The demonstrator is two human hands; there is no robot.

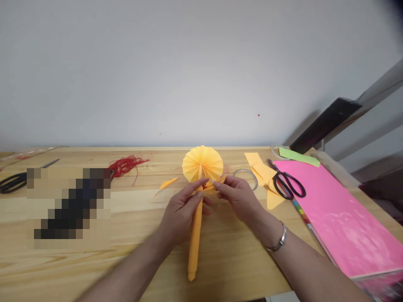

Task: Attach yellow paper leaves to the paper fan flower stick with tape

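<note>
An orange pleated paper fan [202, 163], round like a rosette, stands at the top of a rolled orange paper stick [195, 239] that lies on the wooden table [132, 218]. My left hand [181, 212] pinches the top of the stick just under the fan. My right hand [238, 197], with a metal bracelet on the wrist, pinches the folded orange paper at the fan's lower right edge. Both hands meet at the joint of fan and stick.
Black-handled scissors [287, 182] lie on orange paper scraps [262, 172] by a pink sheet stack [340, 218]. A tape ring [246, 172], green paper [298, 157], red string [127, 164], a small orange scrap [168, 183] and other scissors [15, 180] lie around.
</note>
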